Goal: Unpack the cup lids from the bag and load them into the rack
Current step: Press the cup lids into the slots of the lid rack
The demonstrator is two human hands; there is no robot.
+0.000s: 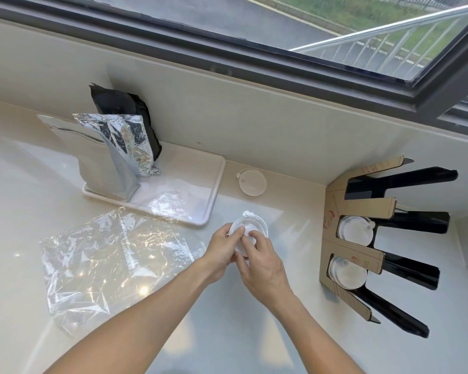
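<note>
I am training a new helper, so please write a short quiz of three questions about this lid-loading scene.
1. True or false: the clear plastic bag lies flat on the counter.
2. How many slots of the rack already hold lids?
3. What do the left hand and right hand hold? A) a foil pouch B) a stack of lids C) the tray

Key:
1. True.
2. Two; the top slot looks empty.
3. B; a single lid lies apart near the white tray.
</note>
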